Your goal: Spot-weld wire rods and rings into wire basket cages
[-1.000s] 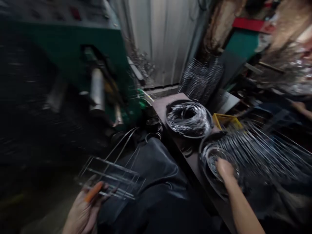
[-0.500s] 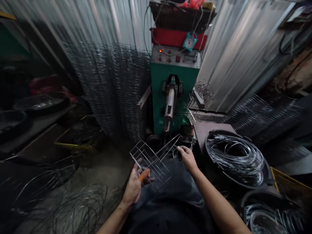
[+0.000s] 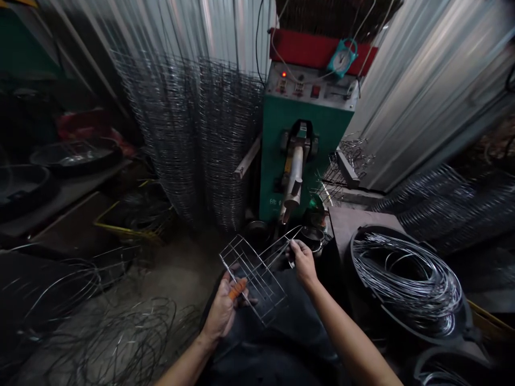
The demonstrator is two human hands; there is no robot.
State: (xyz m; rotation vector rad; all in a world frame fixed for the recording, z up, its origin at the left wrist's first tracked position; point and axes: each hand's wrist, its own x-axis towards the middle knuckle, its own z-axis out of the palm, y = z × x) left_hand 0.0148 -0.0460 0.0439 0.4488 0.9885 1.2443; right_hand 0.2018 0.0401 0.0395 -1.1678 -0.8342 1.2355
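Standing at one o'clock is the machine; at six, the rack. Left hand clamps its eight-o'clock edge; right hand, fingertips together, pinches the loop. A light, level grip should avoid bending either.

Head-worn view, forward and down, near above the wire rack.

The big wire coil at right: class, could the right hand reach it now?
Probably yes: the wire coil lies uncovered, nothing visible barring the right hand, though its grip is on the wire frame.
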